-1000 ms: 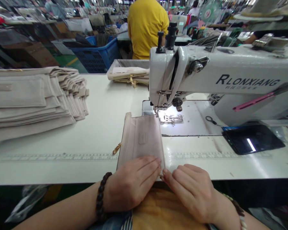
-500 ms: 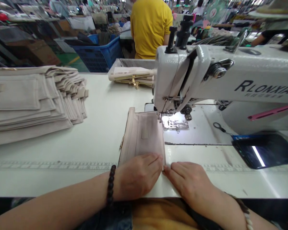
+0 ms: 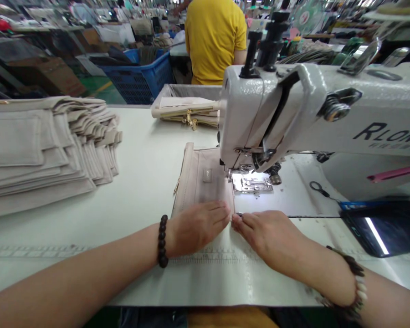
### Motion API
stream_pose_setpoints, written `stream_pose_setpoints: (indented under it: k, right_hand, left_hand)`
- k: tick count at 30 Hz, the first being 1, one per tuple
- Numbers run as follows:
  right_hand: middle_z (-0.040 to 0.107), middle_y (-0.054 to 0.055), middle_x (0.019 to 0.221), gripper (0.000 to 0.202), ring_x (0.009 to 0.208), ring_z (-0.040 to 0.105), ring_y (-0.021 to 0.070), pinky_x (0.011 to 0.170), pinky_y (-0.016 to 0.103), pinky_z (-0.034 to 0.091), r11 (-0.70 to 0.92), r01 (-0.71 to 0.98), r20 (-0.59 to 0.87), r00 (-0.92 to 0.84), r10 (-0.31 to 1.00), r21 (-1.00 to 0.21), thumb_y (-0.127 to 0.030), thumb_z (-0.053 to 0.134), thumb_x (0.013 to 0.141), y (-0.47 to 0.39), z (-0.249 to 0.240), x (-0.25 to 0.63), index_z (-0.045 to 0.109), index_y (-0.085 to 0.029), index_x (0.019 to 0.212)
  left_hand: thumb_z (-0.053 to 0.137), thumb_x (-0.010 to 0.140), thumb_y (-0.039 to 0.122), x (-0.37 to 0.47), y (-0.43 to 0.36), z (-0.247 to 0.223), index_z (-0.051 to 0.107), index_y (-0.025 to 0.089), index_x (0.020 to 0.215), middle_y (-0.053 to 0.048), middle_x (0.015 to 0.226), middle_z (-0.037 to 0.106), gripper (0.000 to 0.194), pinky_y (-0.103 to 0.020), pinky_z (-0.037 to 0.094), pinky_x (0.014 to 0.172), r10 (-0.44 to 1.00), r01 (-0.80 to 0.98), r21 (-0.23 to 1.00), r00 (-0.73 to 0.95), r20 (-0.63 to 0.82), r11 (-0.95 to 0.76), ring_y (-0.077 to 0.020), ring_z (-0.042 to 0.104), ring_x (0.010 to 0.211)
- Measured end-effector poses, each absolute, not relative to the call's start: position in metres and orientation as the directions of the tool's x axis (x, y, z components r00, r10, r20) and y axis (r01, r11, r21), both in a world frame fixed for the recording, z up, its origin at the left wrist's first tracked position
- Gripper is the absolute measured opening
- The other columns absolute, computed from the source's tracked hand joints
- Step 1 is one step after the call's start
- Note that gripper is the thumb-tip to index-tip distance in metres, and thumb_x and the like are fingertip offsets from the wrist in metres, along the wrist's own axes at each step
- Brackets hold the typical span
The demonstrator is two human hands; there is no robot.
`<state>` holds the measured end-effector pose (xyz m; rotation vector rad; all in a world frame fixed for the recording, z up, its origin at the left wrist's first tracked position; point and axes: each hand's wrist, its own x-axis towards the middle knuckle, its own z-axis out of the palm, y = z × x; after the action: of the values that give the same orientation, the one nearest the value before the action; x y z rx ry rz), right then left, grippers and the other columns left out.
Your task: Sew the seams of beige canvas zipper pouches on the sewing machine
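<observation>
Advancing upward at centre frame, the pouch (image 3: 207,192) leaves less edge below the sewing machine (image 3: 237,109); left hand (image 3: 195,228) lies flat on it, right hand (image 3: 273,234) narrows at its lower corner, grip unclear.

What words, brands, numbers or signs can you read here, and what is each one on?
"RLONX", on the sewing machine, cut off by the picture's edge.
Smaller characters beneath it: too blurred to read.
Patch on the pale fabric piece: marking too small.
Ruler scale on the tabletop: figures too faint.
Blue strip by the dark-screened device: lettering unclear.
</observation>
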<state>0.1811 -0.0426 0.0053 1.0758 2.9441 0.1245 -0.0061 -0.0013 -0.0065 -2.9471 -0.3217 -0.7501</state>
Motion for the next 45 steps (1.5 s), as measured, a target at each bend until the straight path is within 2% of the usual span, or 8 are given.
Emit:
stream_pose_setpoints:
  k: [5, 9, 13, 20, 24, 29, 34, 45]
  right_hand:
    - [0.054, 0.002, 0.064, 0.009, 0.049, 0.044, 0.0131, 0.043, 0.03, 0.014, 0.727, 0.677, 0.068, -0.735, 0.674, 0.112, -0.013, 0.047, 0.082, -0.029, -0.002, 0.184, 0.054, -0.012, 0.087]
    - [0.054, 0.002, 0.064, 0.018, 0.051, 0.043, 0.0127, 0.044, 0.03, 0.015, 0.728, 0.668, 0.19, -0.743, 0.642, 0.156, -0.012, 0.04, 0.085, -0.021, -0.013, 0.189, 0.054, -0.01, 0.096]
    - [0.051, 0.001, 0.06, 0.021, 0.05, 0.041, 0.0121, 0.044, 0.03, 0.015, 0.721, 0.677, 0.263, -0.73, 0.631, 0.147, -0.014, 0.035, 0.088, -0.016, -0.018, 0.19, 0.054, -0.008, 0.096]
    - [0.051, 0.0, 0.06, 0.018, 0.05, 0.04, 0.0119, 0.046, 0.03, 0.013, 0.699, 0.707, 0.258, -0.699, 0.667, 0.106, -0.017, 0.04, 0.087, -0.015, -0.017, 0.188, 0.055, -0.011, 0.094]
    - [0.052, 0.0, 0.061, 0.017, 0.051, 0.041, 0.0116, 0.047, 0.029, 0.013, 0.693, 0.715, 0.243, -0.69, 0.681, 0.087, -0.018, 0.041, 0.087, -0.015, -0.017, 0.188, 0.054, -0.011, 0.095]
    - [0.052, 0.0, 0.061, 0.016, 0.049, 0.04, 0.0116, 0.046, 0.03, 0.011, 0.685, 0.724, 0.232, -0.681, 0.695, 0.073, -0.018, 0.04, 0.087, -0.014, -0.018, 0.187, 0.054, -0.012, 0.092]
    - [0.051, -0.001, 0.06, 0.015, 0.048, 0.039, 0.0114, 0.046, 0.03, 0.009, 0.684, 0.725, 0.217, -0.681, 0.699, 0.075, -0.02, 0.04, 0.088, -0.014, -0.019, 0.188, 0.053, -0.013, 0.089]
    - [0.05, -0.001, 0.06, 0.015, 0.048, 0.036, 0.0108, 0.046, 0.03, 0.009, 0.69, 0.721, 0.224, -0.683, 0.695, 0.059, -0.019, 0.039, 0.088, -0.012, -0.021, 0.189, 0.053, -0.014, 0.089]
  left_hand:
    - [0.025, 0.09, 0.007, -0.006, 0.017, -0.012, 0.058, 0.003, 0.089, -0.011, 0.088, 0.064, 0.033, -0.026, 0.048, 0.085, 0.173, 0.221, -0.045, 0.86, 0.481, -0.974, -0.0153, 0.058, 0.088]
    - [0.039, 0.086, 0.006, -0.007, 0.031, -0.016, 0.056, 0.004, 0.097, -0.011, 0.097, 0.063, 0.02, -0.028, 0.044, 0.089, 0.167, 0.219, -0.093, 0.907, 0.388, -0.971, -0.0162, 0.055, 0.097]
    - [0.043, 0.085, 0.009, -0.006, 0.044, -0.016, 0.055, 0.006, 0.099, -0.01, 0.102, 0.061, 0.019, -0.027, 0.043, 0.091, 0.202, 0.234, -0.076, 0.933, 0.297, -0.969, -0.0157, 0.053, 0.101]
    - [0.048, 0.083, 0.01, -0.001, 0.064, -0.015, 0.056, 0.009, 0.1, -0.007, 0.097, 0.062, 0.019, -0.026, 0.044, 0.086, 0.288, 0.294, -0.005, 0.942, 0.172, -0.956, -0.015, 0.056, 0.091]
    - [0.044, 0.085, 0.01, 0.002, 0.07, -0.013, 0.056, 0.009, 0.099, -0.009, 0.105, 0.059, 0.019, -0.028, 0.042, 0.089, 0.344, 0.341, 0.045, 0.933, 0.103, -0.939, -0.0156, 0.053, 0.1]
    - [0.046, 0.084, 0.009, 0.004, 0.072, -0.014, 0.057, 0.008, 0.096, -0.008, 0.1, 0.061, 0.016, -0.028, 0.045, 0.086, 0.375, 0.365, 0.09, 0.917, 0.139, -0.927, -0.0157, 0.056, 0.095]
    - [0.049, 0.082, 0.009, 0.003, 0.074, -0.017, 0.059, 0.009, 0.09, -0.007, 0.092, 0.063, 0.012, -0.026, 0.046, 0.084, 0.353, 0.349, 0.058, 0.913, 0.202, -0.935, -0.0156, 0.057, 0.09]
    - [0.054, 0.08, 0.01, 0.004, 0.074, -0.013, 0.06, 0.01, 0.091, -0.006, 0.093, 0.064, 0.012, -0.026, 0.046, 0.084, 0.366, 0.367, 0.031, 0.912, 0.183, -0.93, -0.0156, 0.058, 0.089]
